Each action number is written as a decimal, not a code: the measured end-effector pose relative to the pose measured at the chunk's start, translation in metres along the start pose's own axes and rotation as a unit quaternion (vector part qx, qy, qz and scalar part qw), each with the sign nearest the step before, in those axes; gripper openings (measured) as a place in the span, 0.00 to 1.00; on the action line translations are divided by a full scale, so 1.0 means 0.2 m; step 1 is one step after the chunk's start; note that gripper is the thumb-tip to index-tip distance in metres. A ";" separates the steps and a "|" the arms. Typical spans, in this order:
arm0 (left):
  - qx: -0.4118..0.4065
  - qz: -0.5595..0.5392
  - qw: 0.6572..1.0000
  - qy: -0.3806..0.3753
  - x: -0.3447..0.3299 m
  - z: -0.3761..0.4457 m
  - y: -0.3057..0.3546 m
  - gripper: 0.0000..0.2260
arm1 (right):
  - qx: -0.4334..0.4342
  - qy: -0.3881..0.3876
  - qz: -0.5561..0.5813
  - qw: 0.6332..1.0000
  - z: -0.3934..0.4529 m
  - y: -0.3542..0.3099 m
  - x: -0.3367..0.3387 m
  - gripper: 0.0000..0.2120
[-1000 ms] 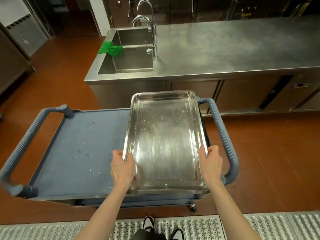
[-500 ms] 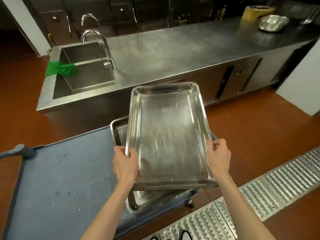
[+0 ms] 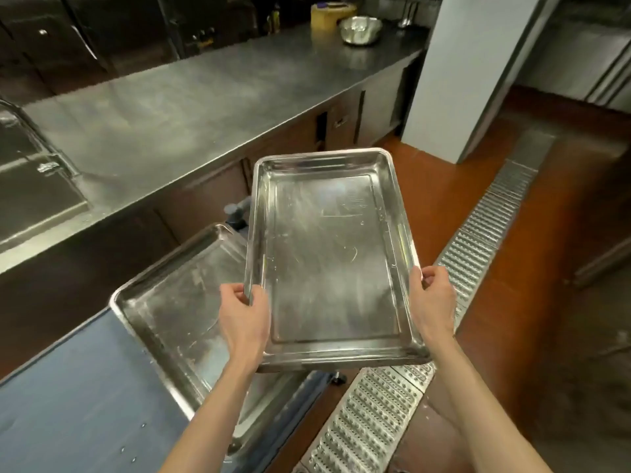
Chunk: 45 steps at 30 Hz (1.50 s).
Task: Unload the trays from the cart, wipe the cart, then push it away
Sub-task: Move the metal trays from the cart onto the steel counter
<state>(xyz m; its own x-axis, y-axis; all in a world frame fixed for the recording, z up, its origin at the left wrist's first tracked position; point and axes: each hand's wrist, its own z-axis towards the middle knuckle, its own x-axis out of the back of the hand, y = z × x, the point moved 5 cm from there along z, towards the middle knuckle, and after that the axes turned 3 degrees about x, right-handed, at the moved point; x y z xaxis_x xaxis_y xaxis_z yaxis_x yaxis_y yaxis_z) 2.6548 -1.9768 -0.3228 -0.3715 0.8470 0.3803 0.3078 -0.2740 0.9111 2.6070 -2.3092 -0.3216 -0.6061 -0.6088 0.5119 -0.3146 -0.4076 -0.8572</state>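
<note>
Steel tray (image 3: 333, 264) is held in the air, clear of the cart (image 3: 78, 404), out past the cart's right end and above the red-brown floor (image 3: 444, 199). It is gripped on both long sides near its near end: the left hand (image 3: 243, 319) is curled round the left rim, thumb on top, and the right hand (image 3: 433, 302) is curled round the right rim in the same way. The tray is kept roughly level, its inside scratched and shiny.

A second steel tray (image 3: 181, 298) is seen lying on the blue top of the cart, at its right end, lower than the held one and partly covered by it and by the left forearm. Small water drops are scattered on the blue surface. A grey cart handle joint (image 3: 235, 210) is visible just behind the held tray's left edge.

Beyond the cart, a long stainless tabletop (image 3: 191, 107) is set, with a sink basin (image 3: 30, 189) at its left end and a metal bowl (image 3: 360, 29) near its far end. A perforated metal floor grating (image 3: 375, 404) is laid to the right, and a white pillar (image 3: 461, 70) is seen further back.
</note>
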 end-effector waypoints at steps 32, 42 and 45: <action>-0.174 0.070 0.906 -0.380 -1.41 -1.84 0.30 0.05 | -0.217 0.402 -0.031 0.889 -0.66 1.26 2.20 0.09; -0.203 0.076 0.840 -0.497 -1.63 -2.53 0.19 0.05 | -0.282 0.500 -0.046 0.818 -1.24 1.50 2.66 0.10; -0.226 0.092 0.812 -0.530 -1.67 -2.70 0.18 0.05 | -0.307 0.529 -0.047 0.790 -1.39 1.52 2.72 0.10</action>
<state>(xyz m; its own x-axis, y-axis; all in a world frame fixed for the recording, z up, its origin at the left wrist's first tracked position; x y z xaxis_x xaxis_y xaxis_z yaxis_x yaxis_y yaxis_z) 2.3180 -2.5158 -0.3315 0.6807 0.6235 0.3847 -0.1696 -0.3767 0.9107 1.9788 -2.5757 -0.3192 -0.7284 0.4464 0.5197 -0.4919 0.1872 -0.8503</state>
